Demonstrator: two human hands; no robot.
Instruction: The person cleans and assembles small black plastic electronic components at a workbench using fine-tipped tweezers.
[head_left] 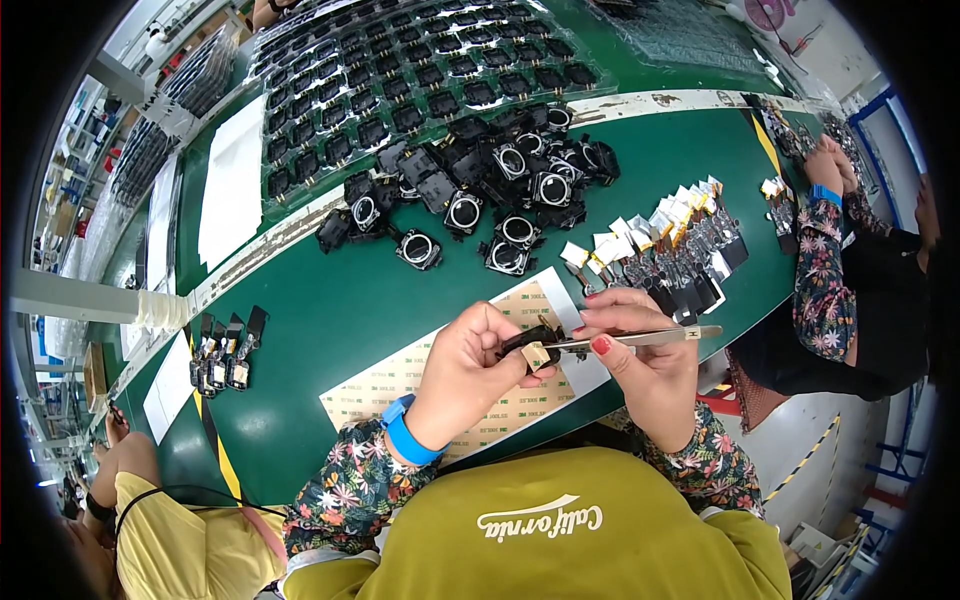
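Observation:
My left hand [460, 375] is closed around a small black plastic housing [517, 343], held above the workbench. A tan square piece [537, 357] shows on the housing's near side. Between thumb and fingers, my right hand [655, 375] pinches metal tweezers [690, 334], whose tips reach the housing. The fingers partly hide where the tips touch. Under both hands lies a sheet of tan adhesive pieces [385, 378] on white backing.
Beyond my hands is a heap of black housings with round rings [463, 212]. Parts with white and yellow flaps [665, 240] lie to the right, a few black assemblies [225, 350] to the left. Clear trays [420, 75] fill the far side. Co-workers' hands [828, 165] are at both sides.

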